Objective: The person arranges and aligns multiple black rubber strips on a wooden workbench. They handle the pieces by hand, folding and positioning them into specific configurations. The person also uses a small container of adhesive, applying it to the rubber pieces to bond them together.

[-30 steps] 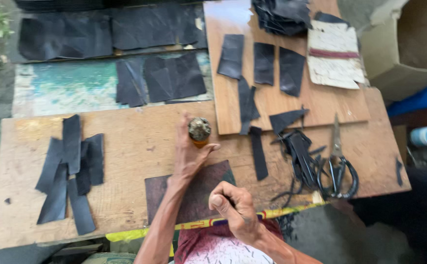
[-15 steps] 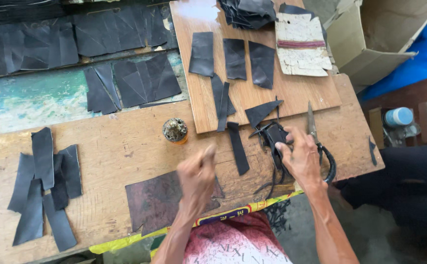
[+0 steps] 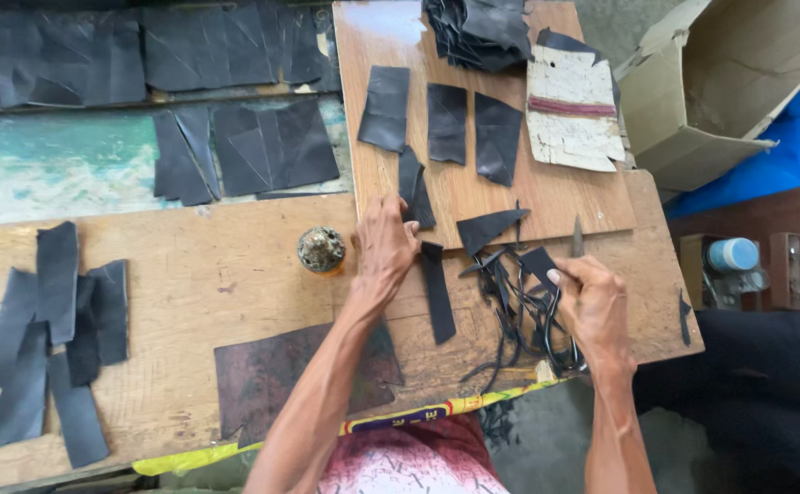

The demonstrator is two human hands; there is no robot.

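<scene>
Many black pieces [image 3: 446,119] cut and laid out; left hand [image 3: 383,245] fingers press a strip [image 3: 437,291], right hand [image 3: 592,306] grips scissors [image 3: 572,274] w/ scraps.

Bare wood between tin [image 3: 321,250] and strips [image 3: 52,338]; scraps [image 3: 514,284] crowd right.

Hands [image 3: 383,242] among black leather pieces [image 3: 437,291]

Cardboard box [image 3: 729,82], blue-capped jar [image 3: 732,255], small round tin [image 3: 321,249].
</scene>
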